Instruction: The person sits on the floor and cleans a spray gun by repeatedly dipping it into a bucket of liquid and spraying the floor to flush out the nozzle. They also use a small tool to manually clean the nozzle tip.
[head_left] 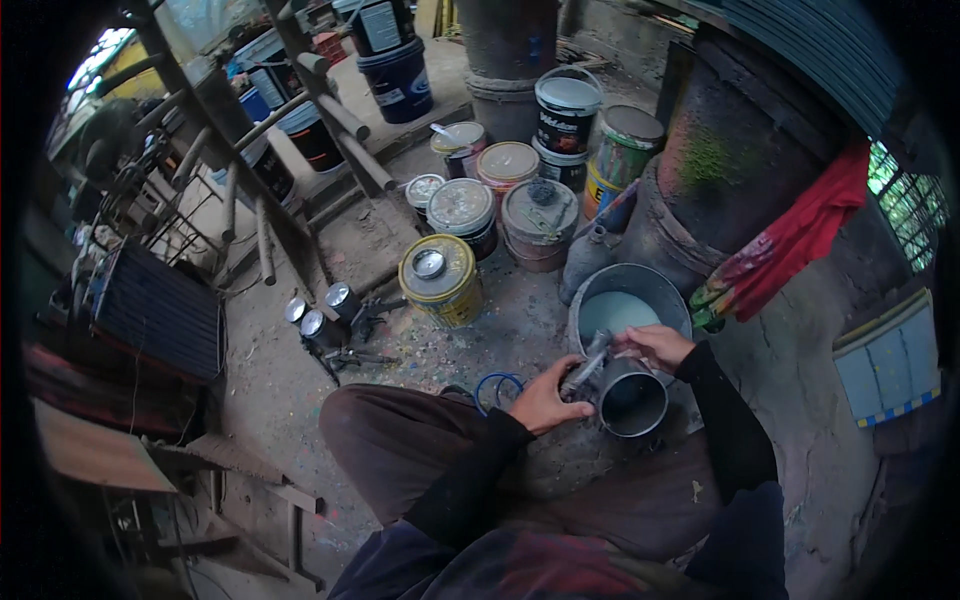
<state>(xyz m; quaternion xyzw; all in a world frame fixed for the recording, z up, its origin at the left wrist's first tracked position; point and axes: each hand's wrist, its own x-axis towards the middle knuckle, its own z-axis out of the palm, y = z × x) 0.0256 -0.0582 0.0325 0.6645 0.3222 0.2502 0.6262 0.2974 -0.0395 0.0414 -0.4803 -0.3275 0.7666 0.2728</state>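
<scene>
A small open metal can with a dark inside rests in front of my knees. My left hand grips a grey spray-gun-like tool against the can's left side. My right hand reaches over the can's far rim and pinches the tool's upper end. Just behind the can stands a metal bucket holding pale liquid. Dark sleeves cover both forearms.
Several paint tins stand behind, among them a yellow tin and a black one with a white lid. A blue hose loop lies near my left hand. A ladder leans at left, a red cloth hangs at right.
</scene>
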